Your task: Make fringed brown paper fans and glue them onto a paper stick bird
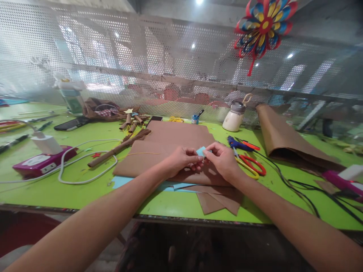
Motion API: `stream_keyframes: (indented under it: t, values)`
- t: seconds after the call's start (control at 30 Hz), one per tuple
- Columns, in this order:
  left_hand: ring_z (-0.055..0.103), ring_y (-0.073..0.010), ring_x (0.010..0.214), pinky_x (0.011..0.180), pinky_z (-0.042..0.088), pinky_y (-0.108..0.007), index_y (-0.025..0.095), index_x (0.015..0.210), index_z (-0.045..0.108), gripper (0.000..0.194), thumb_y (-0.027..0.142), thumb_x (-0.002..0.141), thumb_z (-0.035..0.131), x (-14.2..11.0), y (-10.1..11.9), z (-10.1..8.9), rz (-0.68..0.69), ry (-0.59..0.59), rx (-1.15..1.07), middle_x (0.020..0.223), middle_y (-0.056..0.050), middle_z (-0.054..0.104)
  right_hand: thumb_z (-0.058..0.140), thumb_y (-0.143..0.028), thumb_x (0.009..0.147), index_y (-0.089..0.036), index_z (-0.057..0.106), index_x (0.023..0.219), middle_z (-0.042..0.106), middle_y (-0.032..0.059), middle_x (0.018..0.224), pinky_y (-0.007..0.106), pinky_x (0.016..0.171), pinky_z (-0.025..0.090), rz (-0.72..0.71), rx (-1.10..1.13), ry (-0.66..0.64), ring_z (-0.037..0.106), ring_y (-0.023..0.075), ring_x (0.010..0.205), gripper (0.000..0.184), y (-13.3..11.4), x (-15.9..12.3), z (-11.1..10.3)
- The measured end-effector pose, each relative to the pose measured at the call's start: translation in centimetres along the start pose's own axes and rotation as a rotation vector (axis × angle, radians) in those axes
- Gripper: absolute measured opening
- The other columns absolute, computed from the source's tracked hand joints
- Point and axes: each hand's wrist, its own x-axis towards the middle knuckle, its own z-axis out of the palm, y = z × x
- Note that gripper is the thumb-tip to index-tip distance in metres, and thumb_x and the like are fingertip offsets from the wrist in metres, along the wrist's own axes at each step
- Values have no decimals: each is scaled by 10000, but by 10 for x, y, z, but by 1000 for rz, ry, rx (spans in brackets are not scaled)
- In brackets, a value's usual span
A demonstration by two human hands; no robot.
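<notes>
Between my two hands is a small light-blue piece of paper (201, 151). My left hand (184, 160) pinches it from the left, and my right hand (222, 158) grips its right edge with thumb and finger. Both are held over large sheets of brown paper (159, 166) stacked on the green table. Light-blue paper (124, 182) sticks out under the stack's front edge. Smaller brown paper pieces (211, 203) lie in front. A thin yellow string (143, 153) rests on the brown sheets, left of my left hand.
Right of my hands lie red-and-yellow-handled scissors (252, 165) and a blue glue gun (239, 143) with a black cord. Rolled brown paper sticks (119, 148), a white cable (85, 182) and a purple power strip (42, 162) are at left. A folded brown sheet (292, 132) stands at right.
</notes>
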Motion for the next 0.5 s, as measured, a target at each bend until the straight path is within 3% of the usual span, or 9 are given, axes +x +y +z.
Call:
stream_keyframes:
  t: [0.5]
  values:
    - [580,-81,563,559,444,-197,79,761,598,189,224,686,694,2,-3,-2,-33,-16,-146,696,-65,632,589,-341,762,-188,540,740,595,-8,566,262,524,452,-52,-77,12,573,140,520,161,-1,-1,2]
